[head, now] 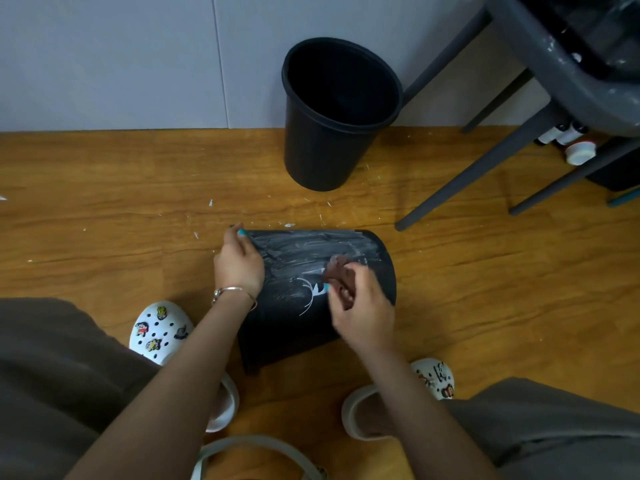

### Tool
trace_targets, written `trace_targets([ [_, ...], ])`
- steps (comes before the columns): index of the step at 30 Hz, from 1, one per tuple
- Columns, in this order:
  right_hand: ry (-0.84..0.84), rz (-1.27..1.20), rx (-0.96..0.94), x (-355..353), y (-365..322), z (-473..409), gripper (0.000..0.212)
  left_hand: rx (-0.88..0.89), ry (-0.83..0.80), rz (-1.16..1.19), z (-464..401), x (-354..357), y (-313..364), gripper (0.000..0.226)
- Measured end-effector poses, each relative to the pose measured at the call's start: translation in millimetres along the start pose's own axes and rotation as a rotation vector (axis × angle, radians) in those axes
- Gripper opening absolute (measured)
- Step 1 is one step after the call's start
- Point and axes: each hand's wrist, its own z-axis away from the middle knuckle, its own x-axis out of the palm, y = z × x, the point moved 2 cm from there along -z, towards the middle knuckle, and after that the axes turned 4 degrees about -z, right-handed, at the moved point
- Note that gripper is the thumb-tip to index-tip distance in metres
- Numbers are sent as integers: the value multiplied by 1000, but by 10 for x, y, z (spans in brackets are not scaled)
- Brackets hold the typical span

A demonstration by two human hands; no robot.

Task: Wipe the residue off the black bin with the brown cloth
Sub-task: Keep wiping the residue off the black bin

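A black bin [298,320] lies on its side on the wooden floor between my feet, its upper side smeared with whitish residue. My left hand [239,263] holds the bin's left edge, thumb over the rim. My right hand [362,306] grips a crumpled brown cloth [341,271] and presses it against the smeared side, near the right part of the bin.
A second black bin [332,133] stands upright by the grey wall behind. A grey chair [540,109] with slanted legs stands at the right, bottles [568,140] under it. White scraps litter the floor [104,220]. My white clogs [161,330] flank the lying bin.
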Motion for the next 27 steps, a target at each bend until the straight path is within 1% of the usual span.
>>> trace_targets([
  [1,2,28,32,-52,119,-84,37,-7,-3,10,-26,9,16,38],
  [2,34,28,126,-117,232,-176,36,-12,-1,21,-45,16,30,37],
  [4,160,-32,369,-188,346,-287,36,-8,-1,24,-46,15,42,37],
  [5,200,-30,435,-153,288,-276,37,-8,-6,26,-39,15,38,37],
  [6,207,-2,437,-69,165,-229,38,-17,-10,30,-38,14,27,37],
  [7,191,16,391,40,6,-154,40,-21,-8,30,-36,11,6,37],
  [10,100,8,128,226,-406,121,46,-13,-21,30,-25,-2,-51,36],
  [12,29,81,-12,150,-334,107,49,-10,-45,17,-27,-7,-64,35],
  [13,-1,135,-41,76,-198,63,48,-7,-53,14,-33,-5,-61,34],
  [14,-7,177,-16,-8,-32,9,46,-6,-52,22,-43,-2,-55,34],
  [15,11,195,72,-100,116,-56,44,-9,-45,32,-51,1,-47,34],
  [17,106,141,322,-200,275,-119,39,-4,-35,32,-51,14,-19,34],
  [18,143,121,405,-167,223,-109,38,-5,-39,27,-50,17,-4,34],
  [19,169,107,411,-89,89,-78,38,-12,-39,34,-49,17,3,34],
  [20,164,94,360,27,-98,-18,38,-17,-35,45,-48,12,-2,34],
  [23,29,75,34,256,-649,240,43,-7,-28,65,-56,-3,-41,35],
  [25,-62,128,-131,214,-624,224,45,-14,-31,83,-58,-18,-60,35],
  [26,-86,179,-169,153,-496,162,45,-10,-36,79,-62,-14,-59,35],
  [27,-85,216,-163,81,-334,86,44,-12,-35,80,-62,-10,-54,35],
])
